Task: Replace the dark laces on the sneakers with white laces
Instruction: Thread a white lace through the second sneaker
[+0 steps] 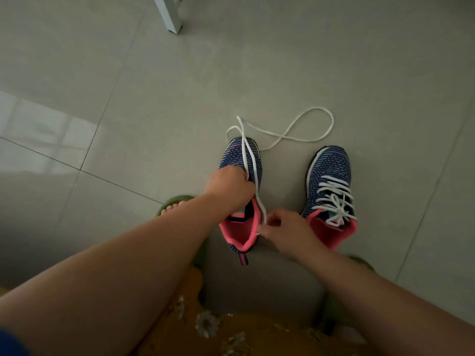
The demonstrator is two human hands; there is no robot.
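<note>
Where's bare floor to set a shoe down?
Bare tile left of the unlaced sneaker, out to the white furniture leg, and right of the laced sneaker. Crowded between the sneakers: both hands, white lace looping ahead.

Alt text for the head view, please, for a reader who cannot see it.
A person's left hand grips the left sneaker while the right hand pinches its loose white lace, which trails across the tiled floor. The right sneaker is already laced white and tied.
</note>
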